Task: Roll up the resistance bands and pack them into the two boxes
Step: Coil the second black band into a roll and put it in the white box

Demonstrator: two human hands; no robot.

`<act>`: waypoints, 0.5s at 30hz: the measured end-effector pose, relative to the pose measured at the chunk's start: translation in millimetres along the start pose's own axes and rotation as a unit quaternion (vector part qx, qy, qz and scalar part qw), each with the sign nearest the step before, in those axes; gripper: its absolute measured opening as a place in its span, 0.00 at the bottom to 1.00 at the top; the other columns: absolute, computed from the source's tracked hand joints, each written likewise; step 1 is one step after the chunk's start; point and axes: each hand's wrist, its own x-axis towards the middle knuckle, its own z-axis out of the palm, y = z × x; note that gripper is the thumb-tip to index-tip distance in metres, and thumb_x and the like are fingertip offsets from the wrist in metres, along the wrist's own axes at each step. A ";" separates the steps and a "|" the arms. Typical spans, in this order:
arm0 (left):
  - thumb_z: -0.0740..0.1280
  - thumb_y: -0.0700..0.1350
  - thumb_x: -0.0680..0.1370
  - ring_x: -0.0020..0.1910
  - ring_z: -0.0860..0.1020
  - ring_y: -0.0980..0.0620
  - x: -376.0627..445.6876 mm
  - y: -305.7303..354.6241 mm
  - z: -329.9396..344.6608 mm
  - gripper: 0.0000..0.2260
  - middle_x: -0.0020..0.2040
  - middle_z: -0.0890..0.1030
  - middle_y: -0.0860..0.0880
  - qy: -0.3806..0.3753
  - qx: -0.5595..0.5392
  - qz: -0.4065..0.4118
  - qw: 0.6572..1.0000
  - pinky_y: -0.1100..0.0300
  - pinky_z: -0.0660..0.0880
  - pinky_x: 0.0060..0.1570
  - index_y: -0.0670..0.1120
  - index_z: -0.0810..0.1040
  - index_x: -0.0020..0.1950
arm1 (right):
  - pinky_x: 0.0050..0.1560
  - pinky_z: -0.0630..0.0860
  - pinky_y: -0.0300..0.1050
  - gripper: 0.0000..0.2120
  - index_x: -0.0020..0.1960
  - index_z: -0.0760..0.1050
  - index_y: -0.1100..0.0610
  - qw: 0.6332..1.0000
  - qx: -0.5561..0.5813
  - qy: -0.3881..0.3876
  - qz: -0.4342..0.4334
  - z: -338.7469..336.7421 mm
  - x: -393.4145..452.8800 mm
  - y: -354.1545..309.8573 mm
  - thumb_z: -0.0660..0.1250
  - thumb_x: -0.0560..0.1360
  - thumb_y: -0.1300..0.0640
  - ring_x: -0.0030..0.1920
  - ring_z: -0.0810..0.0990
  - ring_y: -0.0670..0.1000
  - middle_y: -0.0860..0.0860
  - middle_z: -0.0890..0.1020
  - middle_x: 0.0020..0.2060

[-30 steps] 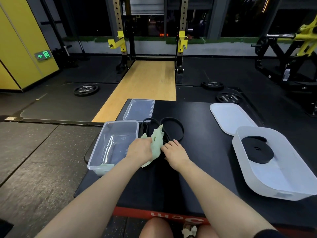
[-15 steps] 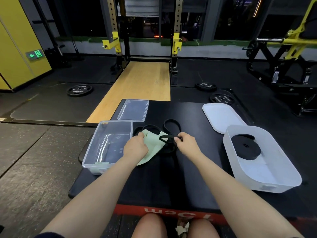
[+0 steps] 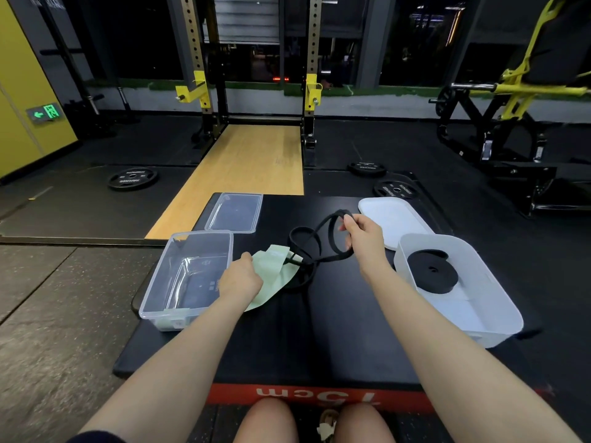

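Right hand up off the mat, fingers curled round the top of the black band, pinching a bunched loop and lifting it. The rest of that band droops in slack coils, its low end on the black mat and tangled against the pale green band. Left hand is down on the green band's near edge, apparently pinning it flat; the fingertips are hidden, so whether they pinch it I cannot tell.

That black band looks soft and floppy, light, probably grippy rubber, so it should sag and snag rather than slide free. Better to take one flat end and wind from there.

Just left, the clear box sits open, its clear lid behind it. On the right, the white box already holds a rolled black band, with the white lid beyond.
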 end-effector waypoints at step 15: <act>0.61 0.40 0.79 0.67 0.69 0.53 -15.7 92.8 -35.6 0.21 0.67 0.70 0.49 0.022 -0.336 0.217 0.916 0.57 0.67 0.66 0.52 0.64 0.71 | 0.32 0.70 0.39 0.09 0.42 0.76 0.58 0.987 0.119 -0.085 -0.066 -4.1 -23.3 -34.1 0.62 0.79 0.61 0.26 0.71 0.48 0.49 0.78 0.33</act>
